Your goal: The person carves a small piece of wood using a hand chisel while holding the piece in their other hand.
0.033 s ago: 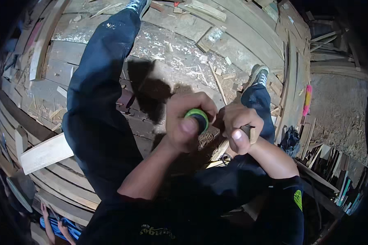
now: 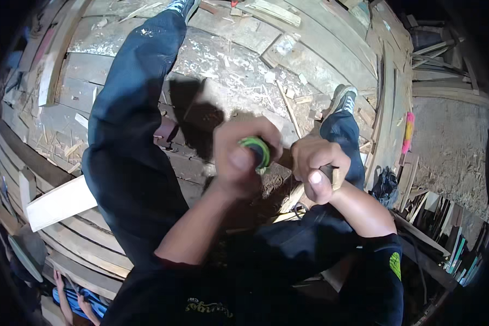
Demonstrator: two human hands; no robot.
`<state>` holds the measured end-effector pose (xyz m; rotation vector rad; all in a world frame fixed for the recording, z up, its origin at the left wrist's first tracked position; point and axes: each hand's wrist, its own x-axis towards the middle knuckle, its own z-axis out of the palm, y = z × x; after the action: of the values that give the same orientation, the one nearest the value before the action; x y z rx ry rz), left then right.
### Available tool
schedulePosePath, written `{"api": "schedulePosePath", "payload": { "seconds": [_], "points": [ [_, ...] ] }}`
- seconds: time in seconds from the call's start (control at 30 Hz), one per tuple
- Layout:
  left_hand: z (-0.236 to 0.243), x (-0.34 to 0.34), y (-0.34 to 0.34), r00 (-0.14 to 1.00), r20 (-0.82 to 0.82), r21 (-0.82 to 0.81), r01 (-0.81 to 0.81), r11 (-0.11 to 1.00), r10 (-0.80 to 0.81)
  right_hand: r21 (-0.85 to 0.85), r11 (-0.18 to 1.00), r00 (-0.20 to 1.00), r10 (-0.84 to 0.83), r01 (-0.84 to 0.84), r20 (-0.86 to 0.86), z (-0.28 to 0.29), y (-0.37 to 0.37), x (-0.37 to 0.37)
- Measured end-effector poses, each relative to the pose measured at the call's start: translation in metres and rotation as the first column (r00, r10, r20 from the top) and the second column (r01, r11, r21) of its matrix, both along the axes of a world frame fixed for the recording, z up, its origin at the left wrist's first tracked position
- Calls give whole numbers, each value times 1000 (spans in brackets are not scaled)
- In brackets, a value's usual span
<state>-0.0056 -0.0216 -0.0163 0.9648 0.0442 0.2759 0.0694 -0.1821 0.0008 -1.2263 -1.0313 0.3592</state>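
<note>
1. Between the person's legs (image 2: pixel 133 114), the left hand (image 2: pixel 239 155) is curled into a fist round a green and black handle (image 2: pixel 259 151), fingers wrapped over it and thumb laid along its near side.
2. Just beside it, the right hand (image 2: pixel 320 163) is also closed, fingers folded and thumb pressed against a dark, tan-edged stub (image 2: pixel 328 173); what the stub belongs to is hidden in the grip.
3. To the right, near the right forearm, sits a crumpled black bag (image 2: pixel 386 187); its contents cannot be seen.
4. Further down on that side, thin strips (image 2: pixel 443 220) of wood are packed together; whether a box holds them, I cannot tell.
5. The handle lies inside the left fist, its round end facing up between thumb and fingers; its far end is out of sight. The stub shows beside the right thumb.
6. Below the two hands lies pale wood (image 2: pixel 293 200), partly covered; whether either held thing touches it is unclear.
7. Ahead, chips and a block (image 2: pixel 281 48) lie on the plank floor (image 2: pixel 228 32). By the left knee a pale board (image 2: pixel 62 204) juts out.
</note>
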Motion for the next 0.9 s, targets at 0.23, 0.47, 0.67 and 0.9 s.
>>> {"api": "schedulePosePath", "payload": {
  "seconds": [0.23, 0.47, 0.67, 0.9],
  "points": [
    [29, -1, 30, 947, 259, -315, -103, 943, 190, -10, 1000, 1000, 8, -9, -24, 1, 2, 0],
    [-7, 12, -8, 999, -16, 172, 38, 984, -36, -50, 999, 993, 13, -7, 119, 5, 5, 4],
    [5, 7, 15, 989, 6, -178, -145, 973, 148, 11, 1000, 997, -6, 5, 71, 2, 9, 0],
    [-6, 9, 5, 998, -18, -35, -63, 997, 62, 54, 997, 999, -51, 51, 1, 0, 14, -1]
  ]
}}
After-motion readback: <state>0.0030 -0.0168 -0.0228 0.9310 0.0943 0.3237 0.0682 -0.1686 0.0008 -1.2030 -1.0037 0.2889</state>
